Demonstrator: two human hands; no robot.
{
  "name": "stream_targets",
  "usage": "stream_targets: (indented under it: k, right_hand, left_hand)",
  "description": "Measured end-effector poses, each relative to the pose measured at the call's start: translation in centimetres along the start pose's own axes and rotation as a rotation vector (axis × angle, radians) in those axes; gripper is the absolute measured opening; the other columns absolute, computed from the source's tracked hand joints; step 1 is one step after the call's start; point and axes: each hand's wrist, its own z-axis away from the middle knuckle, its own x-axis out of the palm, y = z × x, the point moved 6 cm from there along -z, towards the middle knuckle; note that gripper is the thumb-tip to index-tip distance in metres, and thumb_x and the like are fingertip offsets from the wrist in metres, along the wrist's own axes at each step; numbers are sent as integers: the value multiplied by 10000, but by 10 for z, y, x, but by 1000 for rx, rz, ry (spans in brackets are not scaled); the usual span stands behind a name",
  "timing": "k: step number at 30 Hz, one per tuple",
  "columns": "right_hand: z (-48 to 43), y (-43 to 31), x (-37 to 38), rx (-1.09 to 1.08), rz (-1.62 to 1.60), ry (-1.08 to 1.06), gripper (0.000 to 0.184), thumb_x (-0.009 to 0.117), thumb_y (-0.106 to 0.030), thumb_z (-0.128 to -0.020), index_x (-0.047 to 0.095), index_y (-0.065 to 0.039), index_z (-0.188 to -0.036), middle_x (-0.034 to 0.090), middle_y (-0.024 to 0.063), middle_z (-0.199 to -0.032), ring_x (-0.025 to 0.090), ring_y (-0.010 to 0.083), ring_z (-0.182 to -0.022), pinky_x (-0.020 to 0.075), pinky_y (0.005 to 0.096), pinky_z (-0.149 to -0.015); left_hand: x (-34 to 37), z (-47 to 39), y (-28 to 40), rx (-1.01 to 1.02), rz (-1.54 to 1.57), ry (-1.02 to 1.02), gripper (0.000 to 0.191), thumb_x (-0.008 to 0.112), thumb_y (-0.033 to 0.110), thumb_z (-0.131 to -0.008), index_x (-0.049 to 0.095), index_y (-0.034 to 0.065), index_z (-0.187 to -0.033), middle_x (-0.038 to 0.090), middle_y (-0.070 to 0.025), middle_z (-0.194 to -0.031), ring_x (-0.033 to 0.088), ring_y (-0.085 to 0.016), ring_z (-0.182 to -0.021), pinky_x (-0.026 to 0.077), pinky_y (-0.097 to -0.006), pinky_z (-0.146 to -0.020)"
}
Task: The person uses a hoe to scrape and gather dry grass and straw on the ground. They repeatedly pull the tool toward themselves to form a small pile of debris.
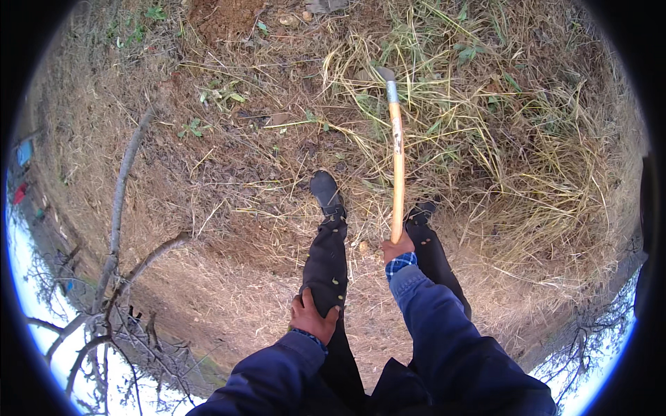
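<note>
My right hand (398, 246) is closed around the lower end of a long, slightly curved wooden handle (398, 177). At the handle's far end are a metal collar and a dark metal blade (385, 73), partly among the grass, so its full shape cannot be told. My left hand (314, 318) rests on my left thigh, in dark trousers, fingers spread and holding nothing. Cut-looking yellow-green grass (432, 93) lies around the blade. My left shoe (324, 188) stands on dry ground; the right shoe (422, 210) is partly hidden by straw.
Bare, forked branches (120, 192) rise at the left. Dry grass (551, 192) lies thick at the right. Reddish soil (221, 21) shows at the top, near a grey stone-like piece (327, 5). Small blue (24, 153) and red things (20, 193) lie at the far left.
</note>
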Motion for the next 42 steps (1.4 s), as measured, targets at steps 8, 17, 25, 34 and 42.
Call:
stream_targets:
  k: [8, 17, 25, 34, 42]
  right_hand:
    - [-21, -128, -92, -118, -680, 301, 209, 600, -19, -775, 532, 25, -967, 546, 69, -690, 508, 133, -506, 418, 302, -450]
    - [-58, -114, 14, -60, -20, 106, 350, 665, -90, -751, 565, -4, -1075, 651, 197, -854, 654, 326, -770, 515, 390, -717]
    - [47, -23, -21, 76, -115, -26, 347, 682, -149, -715, 596, -22, -1026, 665, 193, -848, 660, 363, -780, 523, 399, -726]
    - [-57, -133, -76, -205, -781, 314, 149, 612, -31, -790, 535, 17, -909, 546, 62, -691, 495, 132, -598, 442, 297, -553]
    - [-67, -133, 57, -88, -269, -8, 354, 693, -145, -728, 583, 13, -1025, 649, 266, -932, 638, 436, -897, 515, 453, -797]
  left_hand:
    - [0, 1, 3, -5, 21, 20, 867, 728, 419, -726, 340, 30, -1397, 422, -278, -1267, 460, -468, -1161, 432, -515, -962]
    - [2, -1, 6, 8, -32, 5, 881, 731, 402, -737, 305, 19, -1407, 407, -281, -1292, 475, -461, -1163, 434, -491, -971]
    - [5, 3, 12, 10, -49, 29, 887, 734, 406, -730, 320, 7, -1405, 413, -278, -1298, 481, -448, -1165, 435, -480, -977]
    - [11, 5, 6, 0, -40, 30, 890, 727, 422, -736, 312, 12, -1408, 396, -276, -1316, 475, -458, -1172, 437, -492, -974]
    - [7, 4, 9, -35, -63, 6, 894, 729, 424, -740, 301, 33, -1419, 392, -269, -1319, 485, -456, -1167, 442, -491, -969]
